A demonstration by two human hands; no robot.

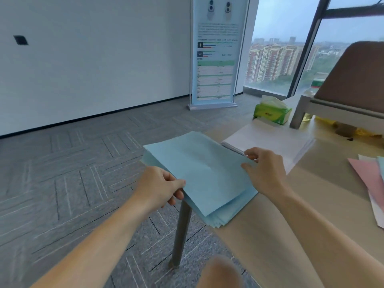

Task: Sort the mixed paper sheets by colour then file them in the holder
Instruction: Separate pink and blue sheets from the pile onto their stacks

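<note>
A stack of light blue sheets (204, 175) lies over the left corner of the wooden table (291, 235), partly overhanging its edge. My left hand (161, 187) pinches the stack's left edge, thumb on top. My right hand (265, 169) grips the stack's right edge, fingers curled over it. Behind the blue stack lies a pile of white sheets (270, 140). Pink sheets with a few pale ones (372, 181) are fanned out at the right edge of view. No file holder is clearly visible.
A green tissue pack (272, 111) stands behind the white pile. A grey monitor stand (332, 107) with a brown board on it fills the back right. The table's metal leg (181, 231) drops below the blue stack. A banner (216, 50) stands by the window.
</note>
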